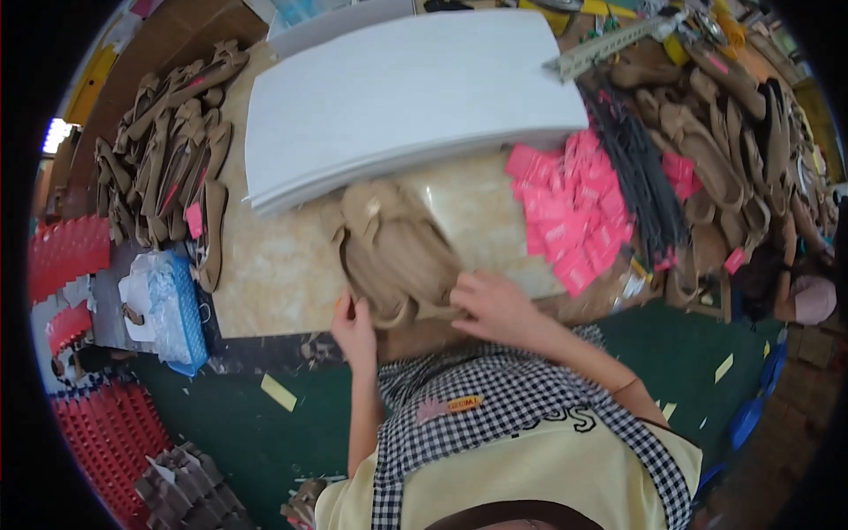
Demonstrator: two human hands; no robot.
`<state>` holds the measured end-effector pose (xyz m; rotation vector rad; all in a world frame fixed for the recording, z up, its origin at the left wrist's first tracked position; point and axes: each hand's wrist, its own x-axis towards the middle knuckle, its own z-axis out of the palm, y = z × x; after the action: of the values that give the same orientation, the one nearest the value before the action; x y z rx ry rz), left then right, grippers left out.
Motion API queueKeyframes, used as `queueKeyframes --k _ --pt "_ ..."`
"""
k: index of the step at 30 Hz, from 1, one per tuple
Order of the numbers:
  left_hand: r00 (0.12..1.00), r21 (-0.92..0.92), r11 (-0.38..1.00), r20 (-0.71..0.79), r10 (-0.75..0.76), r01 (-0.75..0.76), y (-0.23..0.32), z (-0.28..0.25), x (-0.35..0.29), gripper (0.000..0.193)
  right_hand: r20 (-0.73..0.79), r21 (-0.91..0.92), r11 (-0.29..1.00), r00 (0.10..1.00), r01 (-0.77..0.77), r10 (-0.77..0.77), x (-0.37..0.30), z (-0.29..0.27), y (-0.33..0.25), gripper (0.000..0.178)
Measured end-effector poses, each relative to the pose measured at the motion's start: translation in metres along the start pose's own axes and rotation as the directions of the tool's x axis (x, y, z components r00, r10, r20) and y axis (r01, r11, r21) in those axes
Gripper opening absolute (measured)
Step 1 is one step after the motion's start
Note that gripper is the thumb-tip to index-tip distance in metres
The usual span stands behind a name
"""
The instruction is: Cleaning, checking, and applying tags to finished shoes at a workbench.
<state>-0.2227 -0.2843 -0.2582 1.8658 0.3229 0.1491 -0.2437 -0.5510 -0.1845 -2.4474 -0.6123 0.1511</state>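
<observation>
A pair of tan flat shoes with bows at the toes lies side by side on the table in front of me, toes pointing away. The pair is slightly blurred. My left hand is closed at the heel of the left shoe, thumb and fingers pinching its edge. At the right shoe's heel, my right hand grips the side with bent fingers. Just beyond the toes rests a thick stack of white sheets. To the right lies a heap of pink tags.
Tan shoes pile up at the left; more shoes crowd the right, beside a bundle of dark grey strips. A metal ruler overlaps the stack's far right corner. A blue basket holds clear plastic at the left edge.
</observation>
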Motion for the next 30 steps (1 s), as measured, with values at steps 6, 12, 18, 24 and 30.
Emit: queueKeyframes --k 6,12,18,24,30 --pt "0.983 0.072 0.995 0.160 -0.085 0.074 0.027 -0.018 -0.007 0.051 -0.298 0.094 0.984 0.939 -0.149 0.170 0.027 -0.024 -0.011 0.051" --pt "0.956 0.110 0.993 0.284 -0.074 0.044 0.026 -0.017 0.002 0.056 -0.317 0.381 0.892 0.873 -0.241 0.371 0.065 -0.008 0.004 0.034" --pt "0.986 0.084 0.996 0.165 -0.038 0.025 0.024 -0.012 -0.006 0.053 -0.538 0.311 0.898 0.721 -0.312 0.437 -0.010 -0.059 0.037 0.033" --pt "0.620 0.417 0.494 0.253 0.743 -0.763 0.143 0.036 0.100 0.021 -0.217 0.363 0.717 0.695 -0.595 0.686 -0.013 -0.008 0.065 0.032" --pt "0.634 0.642 0.275 0.431 0.642 -0.715 0.147 0.128 0.236 0.039 -0.292 0.541 0.740 0.735 -0.400 0.611 -0.049 -0.015 0.039 0.036"
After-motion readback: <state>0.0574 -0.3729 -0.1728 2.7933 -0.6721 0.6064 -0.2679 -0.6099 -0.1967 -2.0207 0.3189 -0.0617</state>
